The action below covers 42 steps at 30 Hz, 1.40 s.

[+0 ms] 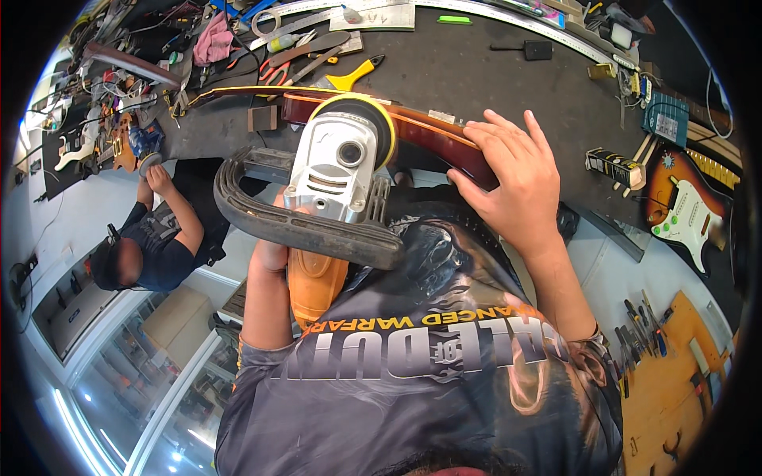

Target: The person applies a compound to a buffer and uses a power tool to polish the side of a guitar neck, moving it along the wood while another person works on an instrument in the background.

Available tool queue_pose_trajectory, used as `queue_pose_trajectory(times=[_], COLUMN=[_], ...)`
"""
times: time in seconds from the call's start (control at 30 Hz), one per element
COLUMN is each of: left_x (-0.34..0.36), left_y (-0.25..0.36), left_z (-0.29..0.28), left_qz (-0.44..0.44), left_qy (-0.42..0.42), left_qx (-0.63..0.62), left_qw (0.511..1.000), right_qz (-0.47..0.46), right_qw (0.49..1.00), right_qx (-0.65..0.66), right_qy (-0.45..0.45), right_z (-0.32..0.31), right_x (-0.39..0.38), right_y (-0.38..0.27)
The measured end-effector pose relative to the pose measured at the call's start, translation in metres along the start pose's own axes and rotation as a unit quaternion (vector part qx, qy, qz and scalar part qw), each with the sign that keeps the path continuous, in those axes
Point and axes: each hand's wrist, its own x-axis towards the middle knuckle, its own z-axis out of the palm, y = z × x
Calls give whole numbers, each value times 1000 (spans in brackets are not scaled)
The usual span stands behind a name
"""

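Dark grey table (476, 75) spans the far side of my view, and at its near edge lies what looks like a glossy reddish-brown guitar body (432, 131), seen side-on. I cannot tell how it is supported underneath. In front of it stands the polisher (329, 170), its yellow-rimmed pad (390, 136) turned toward the wood; from here contact stays hidden. My left hand (272, 252) appears wrapped around the polisher below its black loop handle (309, 222), most fingers out of sight. My right hand (516, 170) is spread, fingertips laid on the guitar body's right end.

I judge the step to be buffing, or lining up for it. The next move would call for a level pad, light pressure and a firm right hand bracing the wood, clear of the disc.

Among containers, the teal box (665, 120) at right looks closed; the smaller black-and-gold box (615, 168) lies nearer me, contents unseen. Smallest is a squeeze bottle (283, 42) among the tools; I can't tell what fills it.
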Motion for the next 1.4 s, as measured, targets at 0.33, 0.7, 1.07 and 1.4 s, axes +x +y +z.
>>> queue_pose_trajectory(times=[0.33, 0.7, 1.07, 1.4], left_x=[0, -9, -17, -14], left_y=[-21, -21, -27, -30], left_z=[-9, 4, -11, -16], left_qz=[-21, -32, -19, -32], left_qy=[-51, -145, -27, -39], left_qx=[-112, -173, -116, -126], left_qw=[992, 974, 993, 991], right_qz=[-4, -6, -14, -5], right_qw=[1000, 1000, 1000, 1000], right_qx=[-4, -18, -27, -18], right_qy=[-2, -9, 3, -2], right_z=[-1, -3, -1, -2], right_x=[-1, 1, -2, -6], right_y=[0, 1, 1, -2])
